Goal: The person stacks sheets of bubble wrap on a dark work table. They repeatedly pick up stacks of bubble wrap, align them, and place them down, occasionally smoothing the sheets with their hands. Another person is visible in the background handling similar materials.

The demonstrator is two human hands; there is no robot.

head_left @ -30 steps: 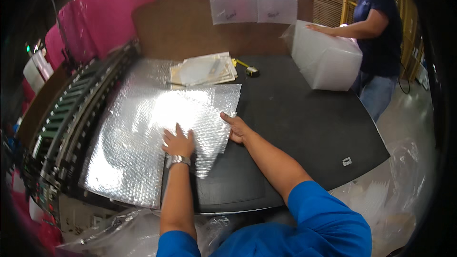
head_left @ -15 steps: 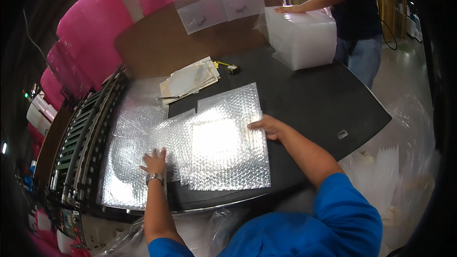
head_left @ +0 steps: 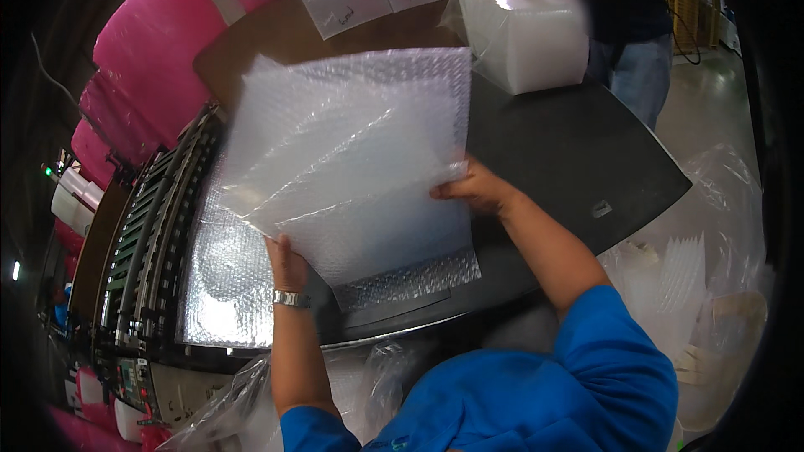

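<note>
Head cam: both hands are holding a bubble sheet (head_left: 352, 151) up over the dark table (head_left: 578, 159). Left hand (head_left: 287, 264) is pinching its lower edge, right hand (head_left: 473, 190) is pinching the right edge, fingers tucked behind the sheet.

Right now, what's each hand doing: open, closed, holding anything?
Left hand: closed on the lower left edge of the bubble wrap sheet.
Right hand: closed on its right edge.
</note>
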